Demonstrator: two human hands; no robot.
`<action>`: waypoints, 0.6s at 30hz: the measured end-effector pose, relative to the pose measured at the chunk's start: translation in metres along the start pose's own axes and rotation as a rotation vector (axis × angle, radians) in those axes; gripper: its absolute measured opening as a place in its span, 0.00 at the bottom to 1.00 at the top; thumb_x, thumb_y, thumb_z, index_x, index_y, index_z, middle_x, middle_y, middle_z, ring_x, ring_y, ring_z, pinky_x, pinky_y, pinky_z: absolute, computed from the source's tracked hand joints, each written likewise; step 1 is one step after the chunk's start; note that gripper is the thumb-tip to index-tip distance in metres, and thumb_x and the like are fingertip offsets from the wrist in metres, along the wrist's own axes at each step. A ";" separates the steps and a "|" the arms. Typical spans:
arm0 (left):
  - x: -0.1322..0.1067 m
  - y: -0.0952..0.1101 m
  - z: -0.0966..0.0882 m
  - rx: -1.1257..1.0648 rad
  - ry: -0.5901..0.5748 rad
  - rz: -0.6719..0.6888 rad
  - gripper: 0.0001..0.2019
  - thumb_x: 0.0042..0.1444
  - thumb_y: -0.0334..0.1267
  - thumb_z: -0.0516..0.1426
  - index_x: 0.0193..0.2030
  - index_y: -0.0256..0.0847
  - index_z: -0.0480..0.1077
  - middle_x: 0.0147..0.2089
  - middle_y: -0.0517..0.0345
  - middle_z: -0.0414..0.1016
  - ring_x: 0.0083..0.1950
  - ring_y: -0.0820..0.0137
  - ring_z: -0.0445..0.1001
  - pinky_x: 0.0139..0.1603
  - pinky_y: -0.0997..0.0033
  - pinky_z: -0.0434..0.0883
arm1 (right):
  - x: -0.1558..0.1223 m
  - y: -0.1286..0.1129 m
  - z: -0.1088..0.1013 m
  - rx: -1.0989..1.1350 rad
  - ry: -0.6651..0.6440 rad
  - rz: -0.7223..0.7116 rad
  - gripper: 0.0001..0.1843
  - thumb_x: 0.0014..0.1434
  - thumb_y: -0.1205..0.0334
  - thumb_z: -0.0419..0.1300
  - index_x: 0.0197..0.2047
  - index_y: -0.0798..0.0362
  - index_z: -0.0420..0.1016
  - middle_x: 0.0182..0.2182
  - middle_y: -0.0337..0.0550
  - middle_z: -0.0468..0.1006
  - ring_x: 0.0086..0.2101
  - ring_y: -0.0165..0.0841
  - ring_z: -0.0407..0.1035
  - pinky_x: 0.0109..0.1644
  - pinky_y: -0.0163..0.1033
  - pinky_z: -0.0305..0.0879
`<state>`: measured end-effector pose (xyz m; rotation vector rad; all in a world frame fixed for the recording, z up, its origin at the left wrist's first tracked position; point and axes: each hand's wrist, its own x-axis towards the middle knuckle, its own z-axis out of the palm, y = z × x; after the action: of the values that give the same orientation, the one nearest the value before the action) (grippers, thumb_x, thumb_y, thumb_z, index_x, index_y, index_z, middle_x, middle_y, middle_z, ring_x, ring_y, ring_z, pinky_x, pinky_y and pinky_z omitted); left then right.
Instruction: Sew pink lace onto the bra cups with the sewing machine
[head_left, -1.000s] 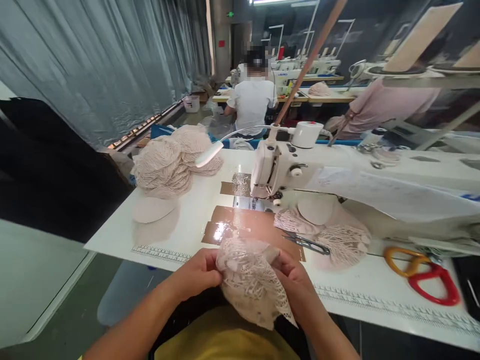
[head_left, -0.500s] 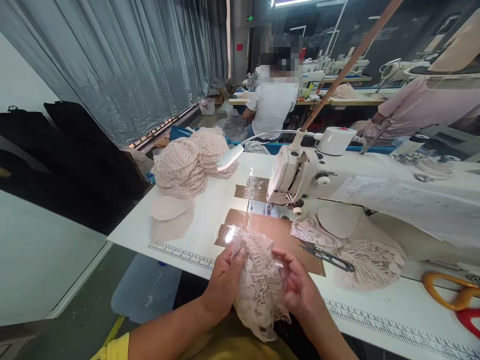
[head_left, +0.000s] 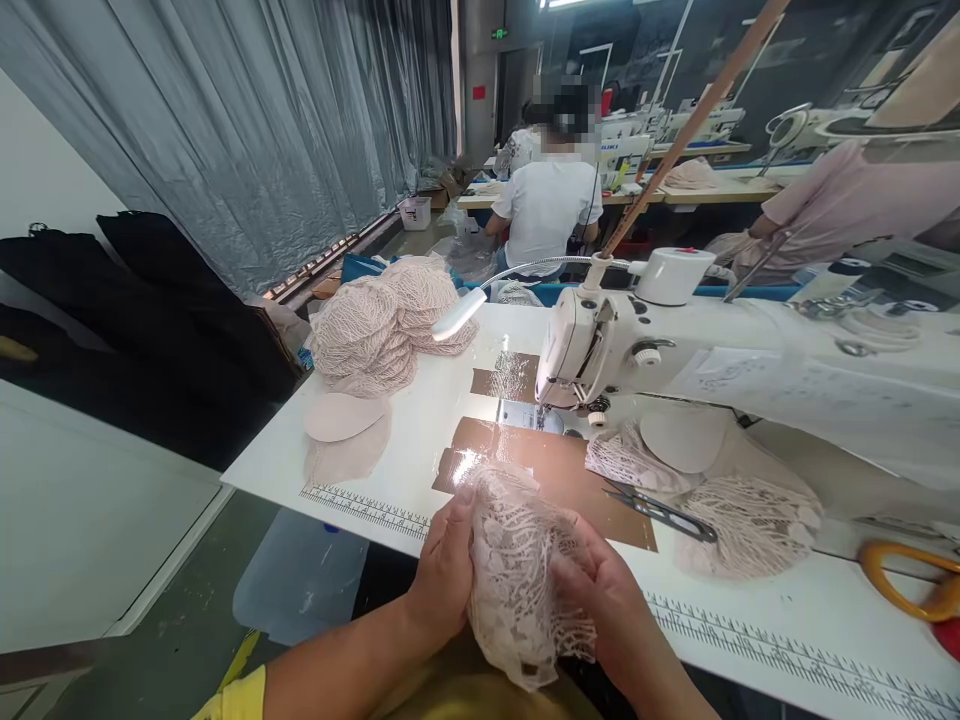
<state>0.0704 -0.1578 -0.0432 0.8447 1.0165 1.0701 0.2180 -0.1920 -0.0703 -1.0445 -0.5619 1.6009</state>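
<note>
Both my hands hold a pale pink lace piece [head_left: 517, 570] just in front of the white table's near edge [head_left: 390, 530]. My left hand [head_left: 444, 575] grips its left side with the thumb up along the lace. My right hand [head_left: 600, 590] closes on its right side. The lace hangs down between them over my lap. A white sewing machine [head_left: 600, 340] stands beyond, its needle over a brown taped patch [head_left: 540, 455]. Thread snips [head_left: 660, 510] lie on the table right of the lace.
A stack of lace pieces [head_left: 382, 320] and a foam cup pad [head_left: 341, 415] sit at the table's left. More lace and a pad [head_left: 720, 490] lie under the machine arm. Orange scissors handles [head_left: 907, 585] are at far right. People sit at machines beyond.
My hands have closed further around the lace, and my right hand now grips it instead of hovering with fingers spread. The view shifted left over the second.
</note>
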 end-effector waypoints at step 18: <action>0.005 -0.003 -0.006 -0.268 -0.533 -0.233 0.26 0.47 0.43 0.65 0.53 0.38 0.69 0.46 0.48 0.75 0.47 0.61 0.73 0.47 0.67 0.68 | 0.001 -0.010 -0.003 -0.443 0.123 -0.316 0.15 0.48 0.47 0.66 0.32 0.49 0.82 0.31 0.45 0.82 0.35 0.45 0.74 0.43 0.46 0.70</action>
<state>0.0664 -0.1531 -0.0496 0.7163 0.4938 0.7057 0.2258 -0.1887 -0.0638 -1.2942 -0.9740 1.1506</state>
